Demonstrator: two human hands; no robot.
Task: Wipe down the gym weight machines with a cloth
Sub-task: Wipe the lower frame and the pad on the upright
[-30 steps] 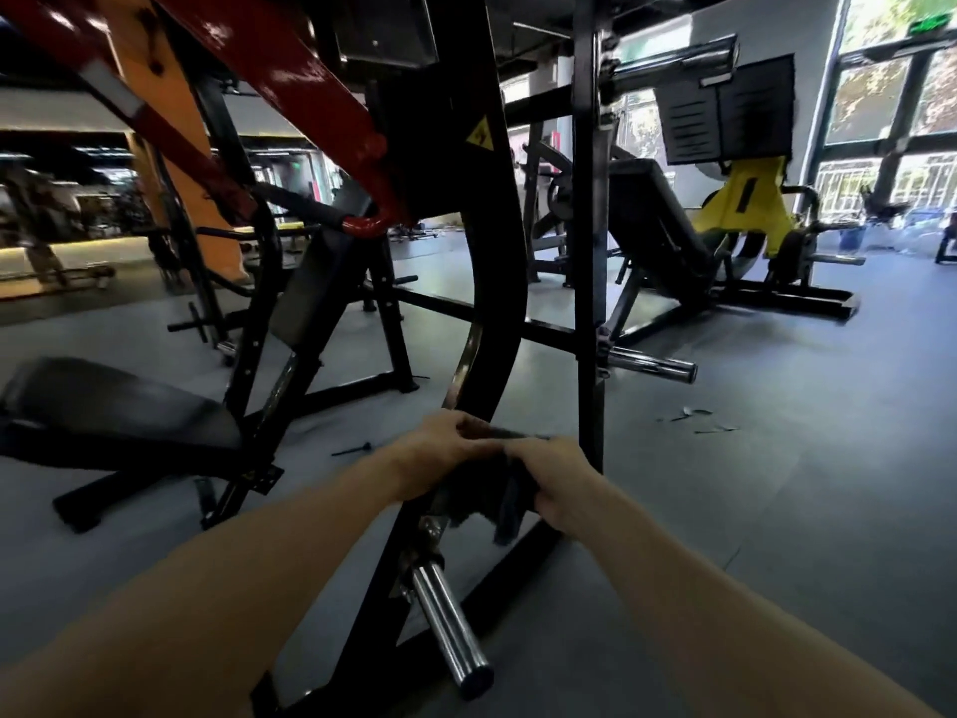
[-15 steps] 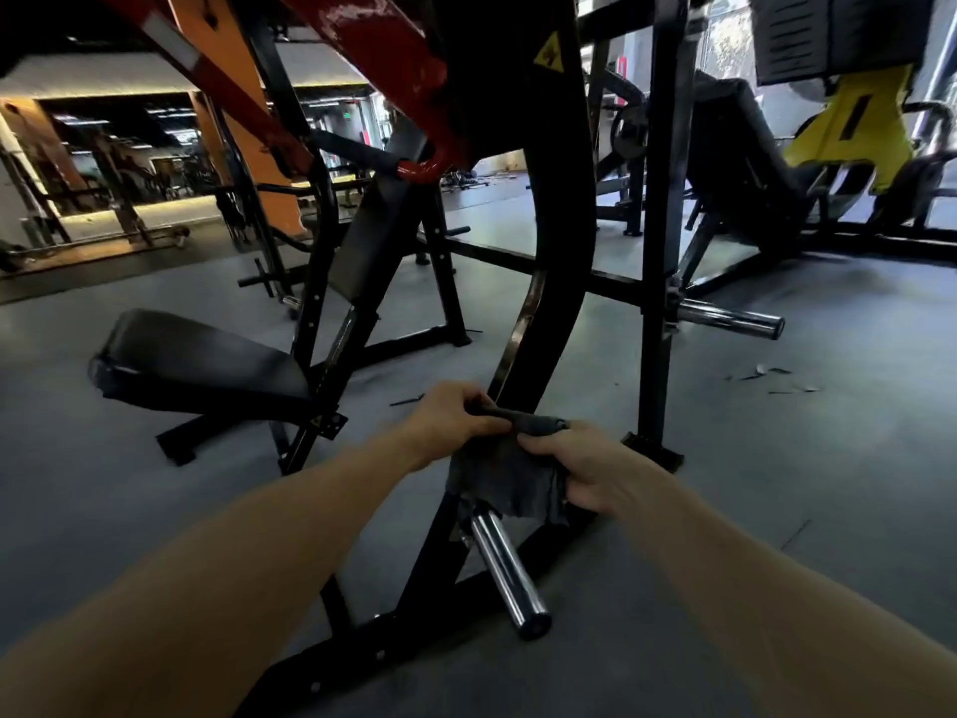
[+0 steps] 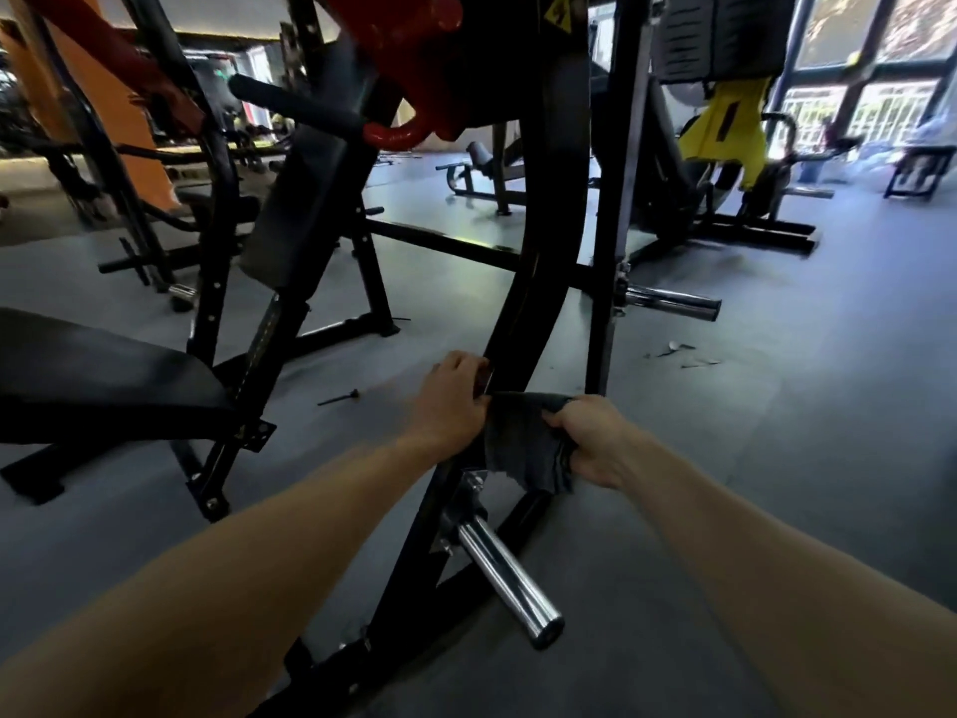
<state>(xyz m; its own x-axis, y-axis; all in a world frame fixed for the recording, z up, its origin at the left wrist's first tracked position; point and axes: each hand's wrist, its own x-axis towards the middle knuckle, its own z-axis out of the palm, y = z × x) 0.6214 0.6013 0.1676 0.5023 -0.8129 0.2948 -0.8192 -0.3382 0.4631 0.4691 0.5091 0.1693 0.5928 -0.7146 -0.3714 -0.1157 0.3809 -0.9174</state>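
Note:
A dark grey cloth (image 3: 523, 443) is wrapped around the curved black frame bar (image 3: 544, 282) of a weight machine, low down near its base. My left hand (image 3: 453, 401) grips the cloth's left edge against the bar. My right hand (image 3: 595, 437) clutches the cloth's right side, fingers curled into the fabric. A chrome weight peg (image 3: 510, 577) sticks out toward me just below the cloth.
A black padded seat (image 3: 98, 378) sits at left. Red lever arms (image 3: 409, 64) hang overhead. A black upright post (image 3: 613, 209) with a second chrome peg (image 3: 670, 303) stands right of the bar. A yellow machine (image 3: 725, 121) is at back right. Small debris (image 3: 683, 355) lies on the grey floor.
The view has moved closer and tilted down. Both hands have shifted the cloth slightly up the curved bar; the grip is the same.

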